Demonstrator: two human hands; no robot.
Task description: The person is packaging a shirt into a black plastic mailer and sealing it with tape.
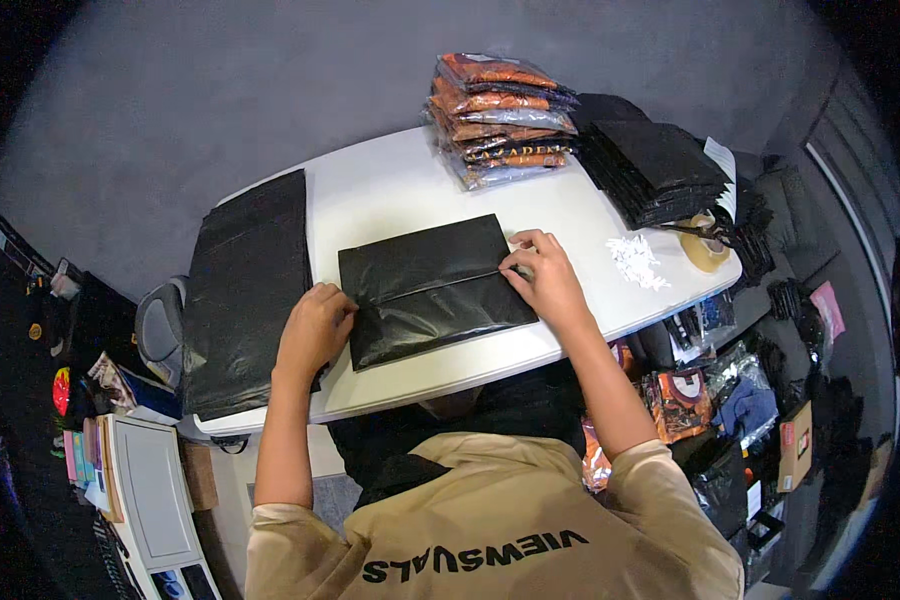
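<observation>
A black plastic mailer bag (425, 285) lies flat on the white table (390, 190) in front of me, with a seam or flap edge running across its middle. At its left edge my left hand (317, 328) is closed, the curled fingertips pinching the bag's side. My right hand (545, 272) pinches the bag's right edge near the end of that seam, thumb and forefinger together. What the bag contains, if anything, is hidden.
A stack of large black plastic sheets or bags (250, 290) covers the table's left end. Clear-wrapped folded garments (500, 120) are piled at the back, beside stacked black packages (655, 170). White paper scraps (635, 262) and a tape roll (705, 252) lie at the right.
</observation>
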